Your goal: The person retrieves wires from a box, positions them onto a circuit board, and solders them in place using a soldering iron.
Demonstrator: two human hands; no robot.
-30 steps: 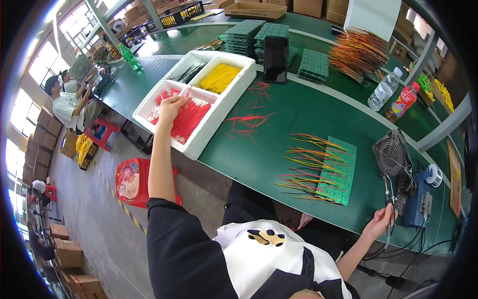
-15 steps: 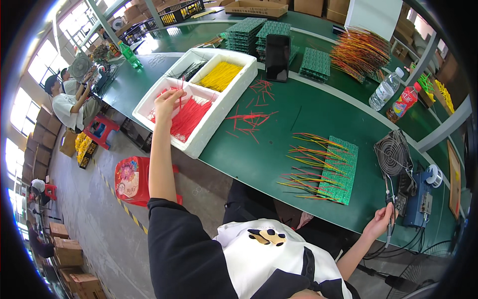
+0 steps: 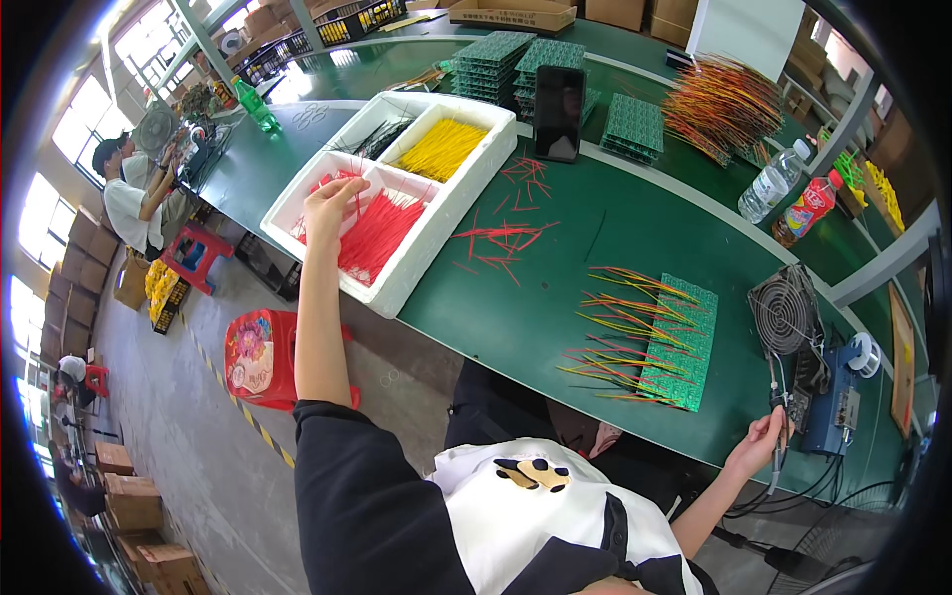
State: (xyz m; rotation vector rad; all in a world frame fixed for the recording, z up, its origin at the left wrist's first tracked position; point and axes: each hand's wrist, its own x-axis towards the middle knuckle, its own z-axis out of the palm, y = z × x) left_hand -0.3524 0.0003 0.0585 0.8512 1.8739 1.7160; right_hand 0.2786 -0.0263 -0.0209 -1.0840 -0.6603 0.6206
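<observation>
My left hand reaches over the white foam box, fingers pinched at what looks like a thin red wire. Below and beside it lie cut red wires in the near compartment. Yellow wires fill another compartment, black wires a third. At the right edge of the bench my right hand grips a soldering iron by its handle, tip upward below the fan. Between my hands lies a green circuit board panel, with red, yellow and dark wires sticking out to its left.
Loose red wires lie beside the box. Behind are a phone, stacked board panels, a heap of wired boards and two bottles. A small fan, blue soldering station and solder spool stand right.
My left hand has shifted very slightly over the red wires, its fingers still pinched. My right hand keeps the soldering iron in about the same place.
</observation>
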